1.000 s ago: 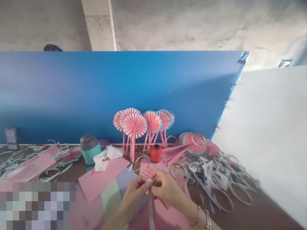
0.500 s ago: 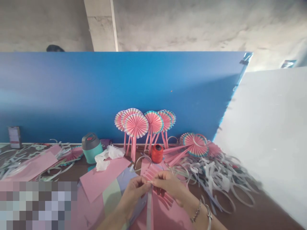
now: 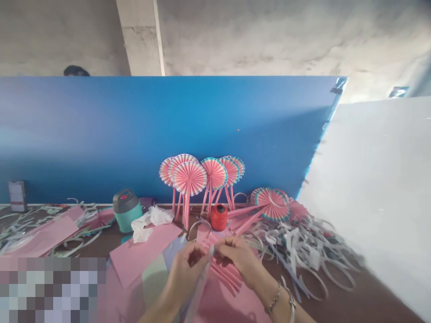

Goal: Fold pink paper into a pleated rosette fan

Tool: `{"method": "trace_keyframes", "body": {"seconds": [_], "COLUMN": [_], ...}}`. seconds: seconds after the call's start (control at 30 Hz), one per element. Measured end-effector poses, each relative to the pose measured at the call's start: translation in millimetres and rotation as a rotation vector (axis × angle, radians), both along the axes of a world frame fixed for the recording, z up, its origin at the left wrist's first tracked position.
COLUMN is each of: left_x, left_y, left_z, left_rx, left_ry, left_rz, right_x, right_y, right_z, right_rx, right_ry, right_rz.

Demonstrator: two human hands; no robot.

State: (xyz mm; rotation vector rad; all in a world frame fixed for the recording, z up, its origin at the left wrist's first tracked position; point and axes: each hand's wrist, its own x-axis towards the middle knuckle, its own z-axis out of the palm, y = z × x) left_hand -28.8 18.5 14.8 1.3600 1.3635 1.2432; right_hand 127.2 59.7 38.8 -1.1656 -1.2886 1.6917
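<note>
My left hand (image 3: 187,269) is closed, thumb and fingers pinching the top of a narrow, pale strip (image 3: 197,296) that hangs toward me. Close against its fingertips, my right hand (image 3: 240,258) has its fingers curled in a pinch; what lies between them is too small to make out. Below and partly behind the right hand is pleated pink paper (image 3: 226,274), its folds running slantwise. Flat pink paper (image 3: 232,305) lies under both hands. Just beyond them stands a red spool of thread (image 3: 219,218).
Pink pleated fans (image 3: 189,178) with long handles lean on the blue partition (image 3: 202,116). More fans (image 3: 271,204) lie right of the spool. Curled pale strips (image 3: 303,251) heap at right. At left are a teal container (image 3: 128,215), crumpled tissue (image 3: 153,220), paper sheets (image 3: 144,251) and a phone (image 3: 17,196).
The pale strip's lower part has swung left and tilts now. My right fingers have drawn slightly apart from the left fingertips. The whole view has shifted a little.
</note>
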Motion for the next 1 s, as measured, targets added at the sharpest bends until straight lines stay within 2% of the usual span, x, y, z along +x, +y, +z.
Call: {"method": "trace_keyframes", "body": {"seconds": [0.07,0.13,0.23,0.4,0.47,0.57,0.67,0.7,0.73,0.83,0.9,1.0], "left_x": [1.5,3.3,6.1,10.0,9.6,5.7,2.3,2.6,3.9,13.6,22.3,31.7], "left_y": [-2.1,-3.1,0.1,11.4,12.0,3.9,-8.7,-11.3,-12.4,-4.9,5.2,16.4], "left_z": [5.4,11.0,20.0,35.5,39.6,40.4,35.5,34.1,33.6,39.9,48.6,58.8], "left_rx": [0.060,0.068,0.067,0.160,0.133,-0.045,-0.263,-0.303,-0.298,-0.041,0.093,0.208], "left_ry": [0.185,0.278,0.314,0.400,0.311,0.066,-0.250,-0.305,-0.277,0.114,0.244,0.352], "left_rz": [0.003,-0.035,-0.093,-0.081,-0.161,-0.279,-0.227,-0.196,-0.164,-0.128,-0.077,-0.103], "right_x": [-0.1,0.8,3.2,8.9,12.8,19.3,23.5,23.8,23.7,21.5,20.2,20.0], "right_y": [1.0,1.2,-0.3,-1.5,0.9,7.0,12.4,13.4,13.8,11.9,9.1,4.3], "right_z": [0.7,2.3,6.6,15.0,17.8,20.6,20.6,20.0,19.1,16.4,15.5,16.4], "right_rx": [0.111,0.189,0.259,0.326,0.334,0.321,0.305,0.303,0.307,0.356,0.406,0.472], "right_ry": [-0.026,-0.042,-0.062,-0.033,0.008,0.018,-0.019,-0.024,-0.026,-0.046,-0.070,-0.099], "right_rz": [-0.059,-0.085,-0.086,-0.103,-0.165,-0.285,-0.323,-0.312,-0.298,-0.269,-0.259,-0.231]}}
